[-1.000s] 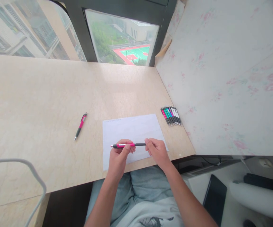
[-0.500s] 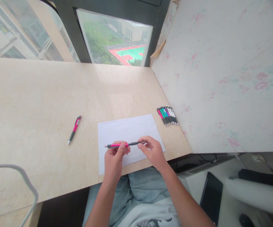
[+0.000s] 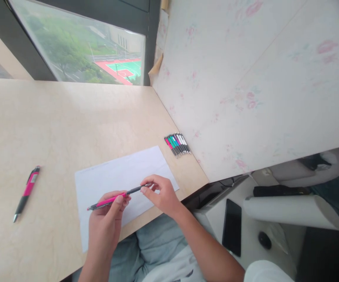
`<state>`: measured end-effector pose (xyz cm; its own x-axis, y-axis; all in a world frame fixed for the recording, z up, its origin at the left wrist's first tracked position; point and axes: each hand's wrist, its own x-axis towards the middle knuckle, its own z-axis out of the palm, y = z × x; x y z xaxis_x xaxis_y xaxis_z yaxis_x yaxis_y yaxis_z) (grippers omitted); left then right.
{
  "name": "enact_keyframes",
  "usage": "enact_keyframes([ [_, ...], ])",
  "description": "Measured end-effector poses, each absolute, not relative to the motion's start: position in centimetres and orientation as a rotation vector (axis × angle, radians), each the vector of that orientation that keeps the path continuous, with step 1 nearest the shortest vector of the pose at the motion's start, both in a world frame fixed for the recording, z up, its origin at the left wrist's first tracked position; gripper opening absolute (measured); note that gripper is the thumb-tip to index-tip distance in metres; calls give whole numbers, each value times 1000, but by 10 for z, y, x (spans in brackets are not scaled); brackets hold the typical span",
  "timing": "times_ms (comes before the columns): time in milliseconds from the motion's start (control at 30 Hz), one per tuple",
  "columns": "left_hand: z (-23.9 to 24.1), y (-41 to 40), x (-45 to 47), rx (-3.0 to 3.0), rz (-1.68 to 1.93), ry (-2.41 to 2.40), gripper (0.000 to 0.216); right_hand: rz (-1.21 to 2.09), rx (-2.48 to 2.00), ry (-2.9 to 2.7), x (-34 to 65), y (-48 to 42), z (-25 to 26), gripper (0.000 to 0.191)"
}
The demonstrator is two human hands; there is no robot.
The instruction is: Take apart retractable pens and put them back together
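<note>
A pink and black pen (image 3: 106,201) is held between my two hands, above a white sheet of paper (image 3: 131,164). My left hand (image 3: 109,213) pinches its pink barrel, with the thumb on top. At the other end, my right hand (image 3: 162,196) has its thumb and fingertips closed round the dark tip end, which they partly cover. The pen slants up toward the right. Off to the left, a second pink and black pen (image 3: 27,192) lies on the table (image 3: 54,133), apart from both hands.
A row of several pens (image 3: 177,145), pink, green, purple and white, lies beside the flowered wall (image 3: 231,86). A window (image 3: 99,47) is at the back. Below the table on the right are a black flat device (image 3: 232,227), a white cylinder (image 3: 293,211) and a black mouse (image 3: 264,240).
My view has turned to the right, so the table and paper appear further left. Both hands keep their hold on the pen; its tilt in view is steeper.
</note>
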<state>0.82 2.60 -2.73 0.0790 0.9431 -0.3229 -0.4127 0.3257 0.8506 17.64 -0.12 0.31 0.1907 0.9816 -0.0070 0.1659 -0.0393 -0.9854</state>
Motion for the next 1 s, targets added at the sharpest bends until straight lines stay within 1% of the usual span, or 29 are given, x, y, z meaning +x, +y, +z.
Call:
enact_keyframes([
  [167,-20,21,14,506,1117,963,23,927,-1421,-1233,179,-8,13,18],
  [300,-21,15,20,364,1081,881,23,858,-1418,-1322,182,-10,24,13],
  [533,-20,6,28,72,1060,724,20,778,-1431,-1371,185,-3,37,14],
  [767,-18,9,27,-66,1077,700,16,819,-1497,-1237,190,-1,34,20],
  [1000,-17,10,29,-115,1066,715,11,885,-1493,-1120,188,1,31,20],
])
